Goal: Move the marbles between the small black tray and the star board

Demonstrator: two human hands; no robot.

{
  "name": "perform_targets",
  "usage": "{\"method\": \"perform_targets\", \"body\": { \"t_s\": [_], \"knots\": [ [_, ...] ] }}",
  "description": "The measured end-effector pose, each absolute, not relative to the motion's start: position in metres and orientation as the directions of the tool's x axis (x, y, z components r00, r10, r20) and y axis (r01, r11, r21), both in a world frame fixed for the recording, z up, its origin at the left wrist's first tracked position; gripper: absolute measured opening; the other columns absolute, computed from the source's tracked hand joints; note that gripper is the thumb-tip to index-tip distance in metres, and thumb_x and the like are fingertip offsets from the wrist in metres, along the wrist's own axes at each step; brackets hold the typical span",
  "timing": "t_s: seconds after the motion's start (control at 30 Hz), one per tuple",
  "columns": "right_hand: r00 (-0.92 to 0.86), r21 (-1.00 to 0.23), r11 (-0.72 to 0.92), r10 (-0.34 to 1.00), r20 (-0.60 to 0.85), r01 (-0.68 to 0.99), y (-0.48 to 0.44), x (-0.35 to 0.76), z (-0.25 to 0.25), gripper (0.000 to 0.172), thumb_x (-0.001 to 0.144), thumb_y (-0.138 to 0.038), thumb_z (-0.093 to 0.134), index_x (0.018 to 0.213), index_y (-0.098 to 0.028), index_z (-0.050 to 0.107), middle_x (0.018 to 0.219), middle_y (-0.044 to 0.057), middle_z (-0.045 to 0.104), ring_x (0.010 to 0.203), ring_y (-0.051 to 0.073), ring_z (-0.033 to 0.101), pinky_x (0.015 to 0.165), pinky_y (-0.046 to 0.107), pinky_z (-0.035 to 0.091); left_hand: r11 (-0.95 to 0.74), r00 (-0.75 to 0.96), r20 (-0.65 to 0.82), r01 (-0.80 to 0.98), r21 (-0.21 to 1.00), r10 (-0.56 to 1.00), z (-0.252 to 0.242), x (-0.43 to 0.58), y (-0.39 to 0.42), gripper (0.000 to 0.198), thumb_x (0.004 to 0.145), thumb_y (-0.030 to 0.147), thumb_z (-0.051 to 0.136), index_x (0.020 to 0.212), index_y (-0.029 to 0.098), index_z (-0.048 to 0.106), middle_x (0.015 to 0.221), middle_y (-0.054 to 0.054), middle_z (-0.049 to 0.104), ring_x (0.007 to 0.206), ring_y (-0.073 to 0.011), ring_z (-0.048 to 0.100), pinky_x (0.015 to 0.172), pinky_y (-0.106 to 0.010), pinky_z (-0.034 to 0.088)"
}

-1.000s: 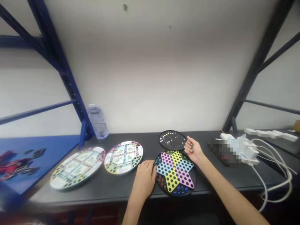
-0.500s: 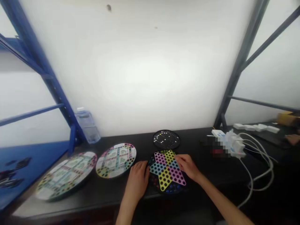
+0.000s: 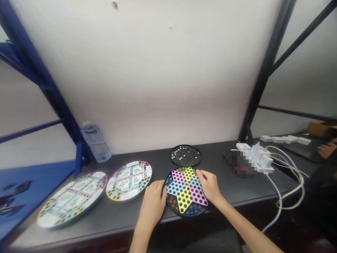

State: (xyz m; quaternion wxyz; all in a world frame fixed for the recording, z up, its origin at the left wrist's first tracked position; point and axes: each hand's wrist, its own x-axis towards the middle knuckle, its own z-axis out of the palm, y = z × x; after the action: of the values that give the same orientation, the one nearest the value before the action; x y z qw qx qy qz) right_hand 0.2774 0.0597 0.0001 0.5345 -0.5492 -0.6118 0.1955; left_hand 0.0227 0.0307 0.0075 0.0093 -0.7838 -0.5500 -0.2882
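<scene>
Holding position: both of my hands are at a Chinese checkers board [image 3: 183, 200], which lies flat on a dark table [image 3: 158, 154] at my 12 o'clock.

Left hand [image 3: 152, 204]: palm down and not gripping, with fingers close together. The fingertips are at the board's 9 o'clock rim, touching it or just beside it; I cannot tell which.

Right hand [image 3: 209, 186]: fingers lightly curled and slightly spread, with the fingertips [image 3: 199, 173] down on the board's 2 o'clock side. I cannot tell whether they are pinching anything.

Board surface: a black disc bearing a six-pointed star in pink, yellow and blue. Coloured marbles [image 3: 172, 202] sit in its holes around the rim.

Nearby, 12 o'clock: a small black round board [image 3: 185, 155], just beyond the star, dotted with light pieces.

Nearby, 9 o'clock: two round printed boards [image 3: 129, 181] [image 3: 72, 199], side by side.

Nearby, 10 o'clock: a clear plastic water bottle [image 3: 95, 143], standing upright.

Nearby, 2 to 3 o'clock: a white charging block [image 3: 256, 158] with white cables [image 3: 286, 189], beside a pixelated object [image 3: 238, 164].

Far 3 o'clock: another person's hand [image 3: 326, 149], well apart from mine.
</scene>
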Motion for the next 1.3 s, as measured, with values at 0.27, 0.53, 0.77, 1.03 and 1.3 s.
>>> {"method": "perform_targets", "body": {
  "t_s": [0.27, 0.53, 0.77, 1.03, 1.3],
  "knots": [
    [0.208, -0.785, 0.255, 0.877, 0.434, 0.564, 0.0620, 0.2739, -0.0001, 0.051, 0.095, -0.052, 0.043, 0.054, -0.022, 0.038, 0.052, 0.001, 0.050, 0.052, 0.015, 0.042, 0.052, 0.029, 0.025, -0.395, 0.234, 0.460, 0.871, 0.293, 0.857, 0.0054, 0.0221, 0.0315, 0.032, 0.101, 0.030, 0.038, 0.123, 0.019, 0.059, 0.119, -0.011, 0.066, 0.114, -0.0255, 0.059, 0.100, -0.046, 0.046],
    [0.232, -0.793, 0.305, 0.846, 0.480, 0.527, 0.0592, 0.2735, -0.0032, 0.050, 0.096, -0.050, 0.043, 0.056, -0.021, 0.034, 0.051, -0.003, 0.040, 0.053, 0.013, 0.038, 0.054, 0.027, 0.025, -0.389, 0.222, 0.469, 0.872, 0.297, 0.855, 0.0065, 0.0224, 0.0303, 0.031, 0.100, 0.030, 0.039, 0.121, 0.020, 0.060, 0.119, -0.010, 0.066, 0.114, -0.0258, 0.060, 0.100, -0.045, 0.047],
    [0.236, -0.803, 0.321, 0.843, 0.484, 0.502, 0.0587, 0.2733, -0.0037, 0.050, 0.095, -0.050, 0.044, 0.056, -0.021, 0.033, 0.051, -0.004, 0.036, 0.053, 0.012, 0.035, 0.054, 0.027, 0.024, -0.398, 0.225, 0.484, 0.869, 0.292, 0.846, 0.0057, 0.0223, 0.0304, 0.031, 0.100, 0.029, 0.039, 0.120, 0.020, 0.060, 0.118, -0.010, 0.067, 0.113, -0.0251, 0.061, 0.099, -0.044, 0.048],
    [0.235, -0.810, 0.329, 0.843, 0.484, 0.486, 0.0569, 0.2727, -0.0004, 0.048, 0.094, -0.047, 0.044, 0.056, -0.021, 0.032, 0.052, -0.004, 0.035, 0.053, 0.012, 0.034, 0.054, 0.028, 0.024, -0.393, 0.222, 0.473, 0.870, 0.299, 0.853, 0.0060, 0.0212, 0.0307, 0.032, 0.100, 0.031, 0.038, 0.122, 0.020, 0.059, 0.119, -0.010, 0.067, 0.114, -0.0253, 0.060, 0.100, -0.045, 0.047],
    [0.239, -0.814, 0.335, 0.841, 0.486, 0.475, 0.0575, 0.2732, -0.0009, 0.048, 0.093, -0.046, 0.045, 0.056, -0.021, 0.030, 0.052, -0.004, 0.033, 0.054, 0.012, 0.033, 0.054, 0.027, 0.023, -0.385, 0.223, 0.455, 0.872, 0.303, 0.862, 0.0041, 0.0210, 0.0325, 0.033, 0.101, 0.032, 0.038, 0.123, 0.019, 0.059, 0.121, -0.010, 0.066, 0.116, -0.0254, 0.059, 0.101, -0.046, 0.046]
  ]
}}
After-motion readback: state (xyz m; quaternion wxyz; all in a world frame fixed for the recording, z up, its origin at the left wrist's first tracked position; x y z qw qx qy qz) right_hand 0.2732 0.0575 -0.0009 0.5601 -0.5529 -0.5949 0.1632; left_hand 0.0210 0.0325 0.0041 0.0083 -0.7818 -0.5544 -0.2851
